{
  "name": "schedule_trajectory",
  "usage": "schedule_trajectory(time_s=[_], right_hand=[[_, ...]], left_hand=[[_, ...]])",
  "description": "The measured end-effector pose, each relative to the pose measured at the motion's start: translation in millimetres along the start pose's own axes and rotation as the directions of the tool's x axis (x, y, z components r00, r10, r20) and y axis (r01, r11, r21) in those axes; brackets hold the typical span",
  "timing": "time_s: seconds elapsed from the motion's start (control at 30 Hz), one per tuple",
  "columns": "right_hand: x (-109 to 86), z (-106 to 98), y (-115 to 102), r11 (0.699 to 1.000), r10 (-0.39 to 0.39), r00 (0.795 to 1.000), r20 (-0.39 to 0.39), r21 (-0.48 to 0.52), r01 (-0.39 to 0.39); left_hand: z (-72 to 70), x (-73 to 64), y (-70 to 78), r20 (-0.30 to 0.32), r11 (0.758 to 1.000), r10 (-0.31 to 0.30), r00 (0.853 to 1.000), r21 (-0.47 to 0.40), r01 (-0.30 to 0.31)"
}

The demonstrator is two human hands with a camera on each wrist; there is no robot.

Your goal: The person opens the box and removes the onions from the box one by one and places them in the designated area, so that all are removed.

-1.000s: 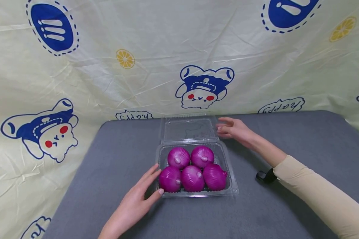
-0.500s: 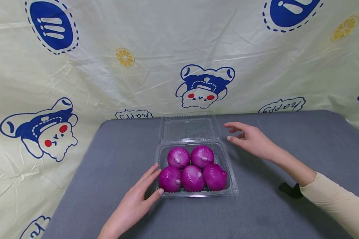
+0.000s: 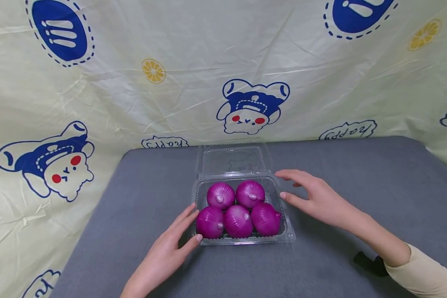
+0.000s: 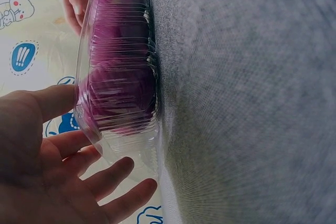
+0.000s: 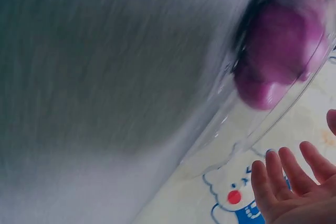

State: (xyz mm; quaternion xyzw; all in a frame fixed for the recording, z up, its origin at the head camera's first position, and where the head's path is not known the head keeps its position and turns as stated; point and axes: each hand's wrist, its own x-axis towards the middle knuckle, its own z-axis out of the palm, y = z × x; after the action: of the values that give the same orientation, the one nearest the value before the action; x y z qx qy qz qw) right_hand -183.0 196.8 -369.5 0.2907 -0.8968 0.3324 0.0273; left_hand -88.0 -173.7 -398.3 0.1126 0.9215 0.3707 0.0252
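Note:
A clear plastic clamshell box (image 3: 246,241) lies with its hinged lid (image 3: 212,161) folded back toward the rear. Several purple onions (image 3: 239,221) fill its base in two rows. My left hand (image 3: 165,251) is at the box's near left side, fingers spread and thumb at the front left corner. In the left wrist view, the fingertips of that hand (image 4: 58,166) meet the box rim (image 4: 82,66). Beside the right edge, near the hinge, hovers my right hand (image 3: 322,201) with relaxed fingers and nothing in it. In the right wrist view, that hand (image 5: 294,184) is apart from the box.
A grey cloth-covered table (image 3: 149,186) bears the box. Behind it hangs a pale curtain (image 3: 193,107) printed with cartoon bears and orange slices. A black strap (image 3: 370,264) shows at the right wrist, below a beige sleeve (image 3: 421,269).
My right hand has drawn back from beside the lid, moving nearer to the base's right edge. The left hand, box and onions have stayed in place.

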Motion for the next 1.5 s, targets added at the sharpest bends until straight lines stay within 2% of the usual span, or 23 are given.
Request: schedule_trajectory(time_s=[0.2,0.4,0.53,0.87,1.07,1.17,1.3,1.5], right_hand=[[-12.1,13.4,-16.4,1.0,-0.026,0.998,0.055,-0.015,0.027],[-16.8,23.3,-19.9,0.998,-0.048,0.991,0.123,-0.034,0.052],[-15.4,28.4,-17.9,0.994,-0.075,0.983,0.166,-0.069,0.087],[-4.6,29.8,-17.8,0.986,-0.068,0.965,0.255,-0.129,0.104],[-0.5,30.1,-19.8,0.979,-0.088,0.962,0.258,-0.155,0.132],[-0.3,31.6,-18.8,0.985,-0.089,0.967,0.239,-0.126,0.121],[0.3,34.2,-14.7,0.987,-0.128,0.971,0.202,-0.071,0.145],[1.1,36.3,-11.1,0.974,-0.206,0.968,0.144,-0.059,0.217]], left_hand=[[-0.2,0.1,-0.2,0.0,1.0,-0.002,1.0,0.001,0.002],[0.5,0.3,-0.9,0.003,1.0,0.003,1.0,-0.003,-0.003],[0.7,0.6,-1.3,0.007,1.0,0.006,1.0,0.001,-0.006],[0.9,0.8,-0.9,0.009,1.0,-0.003,1.0,-0.008,0.003],[1.1,0.3,-0.7,0.009,1.0,-0.008,1.0,-0.009,0.008],[0.9,-0.2,-0.1,0.008,1.0,-0.012,1.0,-0.01,0.012],[1.0,0.2,0.7,0.006,1.0,-0.01,1.0,-0.012,0.01],[0.7,1.1,1.2,0.003,1.0,-0.001,1.0,-0.014,0.001]])
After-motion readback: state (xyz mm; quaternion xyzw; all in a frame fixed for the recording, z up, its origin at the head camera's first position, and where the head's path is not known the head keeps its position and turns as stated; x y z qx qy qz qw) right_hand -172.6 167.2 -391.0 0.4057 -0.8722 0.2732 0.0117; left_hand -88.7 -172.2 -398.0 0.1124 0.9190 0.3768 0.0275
